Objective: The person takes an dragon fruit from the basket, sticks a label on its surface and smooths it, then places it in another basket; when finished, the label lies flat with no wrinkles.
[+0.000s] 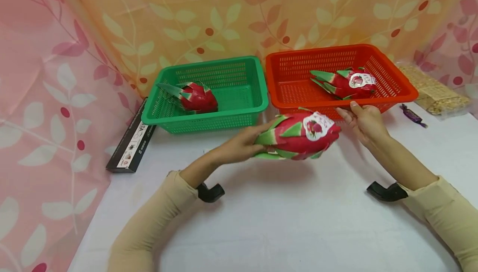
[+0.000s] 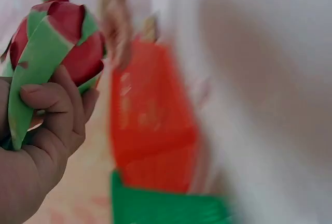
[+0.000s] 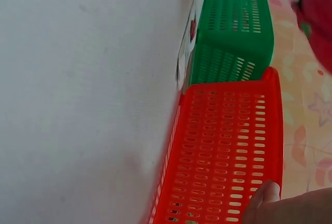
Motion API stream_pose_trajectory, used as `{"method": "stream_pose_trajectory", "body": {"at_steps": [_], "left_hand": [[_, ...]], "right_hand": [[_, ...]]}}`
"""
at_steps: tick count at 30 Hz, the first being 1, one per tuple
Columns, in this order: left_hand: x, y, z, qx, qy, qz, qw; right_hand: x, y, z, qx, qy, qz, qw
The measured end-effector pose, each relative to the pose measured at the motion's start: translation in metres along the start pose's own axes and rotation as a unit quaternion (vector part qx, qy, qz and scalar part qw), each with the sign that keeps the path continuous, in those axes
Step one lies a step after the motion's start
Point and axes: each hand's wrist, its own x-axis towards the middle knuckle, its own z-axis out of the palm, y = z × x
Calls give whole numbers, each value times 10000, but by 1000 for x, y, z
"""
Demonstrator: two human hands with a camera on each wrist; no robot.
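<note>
At left, a green plastic basket (image 1: pixel 224 122) cradles one dragon fruit (image 1: pixel 201 98). Now the left hand (image 1: pixel 243 144), grip curled round its leafy end, holds a stickered dragon fruit (image 1: pixel 296 137) above the table (image 1: pixel 261 214): a carrying step, I'd judge, next calling for steady support. The right hand (image 1: pixel 369 123), fingers loosely extended, meets the red plastic basket (image 1: pixel 293 91).

Left of you, the black box (image 1: pixel 130 141) shows capitals "TA" on its white panel (image 1: pixel 135 144); the white sticker (image 1: pixel 317 126) on your held dragon fruit (image 1: pixel 289 139) is illegible.
</note>
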Motion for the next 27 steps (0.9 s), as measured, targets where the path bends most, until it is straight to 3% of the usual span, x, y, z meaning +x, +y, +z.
{"method": "stream_pose_trajectory", "body": {"at_steps": [4,8,11,16,20,23,27], "left_hand": [[36,8,-30,-57,287,-84,9995],[74,9,-53,-262,269,-195,9991],[98,8,-66,-432,118,-519,9976],[129,3,-78,-103,-79,-1298,9914],[147,1,-78,317,-290,-1953,9798],[158,1,-75,528,-490,-2441,9671],[170,5,-69,739,-781,-3201,9413]], "right_hand": [[0,1,0,22,-12,-60,10000],[0,1,-1,274,-140,-95,9995],[0,1,-1,267,-122,-45,9996],[1,0,1,59,-59,-25,10000],[1,0,1,-2,-5,-84,10000],[1,1,1,-26,41,-109,9999],[0,3,-1,28,19,-140,9999]]}}
